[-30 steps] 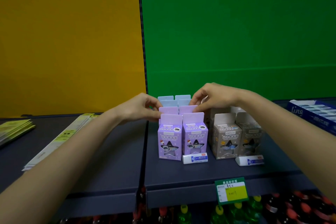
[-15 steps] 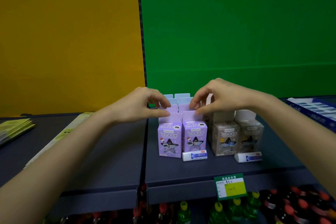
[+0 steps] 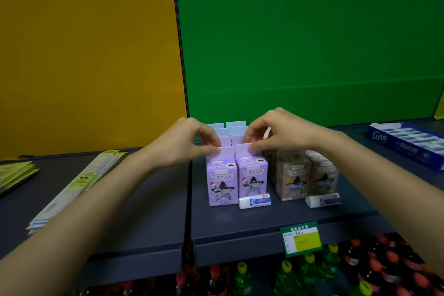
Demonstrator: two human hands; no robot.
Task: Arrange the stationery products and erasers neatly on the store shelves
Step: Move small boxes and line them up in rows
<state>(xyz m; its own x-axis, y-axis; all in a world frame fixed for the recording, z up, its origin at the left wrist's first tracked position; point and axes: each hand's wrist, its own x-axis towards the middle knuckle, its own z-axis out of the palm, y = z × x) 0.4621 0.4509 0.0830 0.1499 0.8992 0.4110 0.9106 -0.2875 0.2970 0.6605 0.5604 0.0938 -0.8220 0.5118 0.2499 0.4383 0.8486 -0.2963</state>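
Note:
Two purple sharpener boxes stand side by side at the front of a double row on the dark shelf [image 3: 240,226]. My left hand [image 3: 185,144] pinches the top flap of the left purple box [image 3: 221,180]. My right hand [image 3: 276,132] pinches the flap of the right purple box [image 3: 252,175]. Behind them stand more purple and pale blue boxes [image 3: 236,126], mostly hidden by my fingers. Two grey-brown boxes [image 3: 294,179] stand to the right. A white eraser [image 3: 254,201] lies in front of the right purple box, another eraser [image 3: 323,200] in front of the grey-brown ones.
A blue carton of erasers [image 3: 406,144] lies at the shelf's far right. Long flat packets [image 3: 74,182] and a stack of yellow-green ones [image 3: 16,173] lie on the left shelf section. A green and yellow price tag [image 3: 301,239] hangs on the front edge, bottles [image 3: 310,271] below.
Both hands have come forward from the boxes further back in the row to the flaps of the two front purple boxes. The view has tilted slightly.

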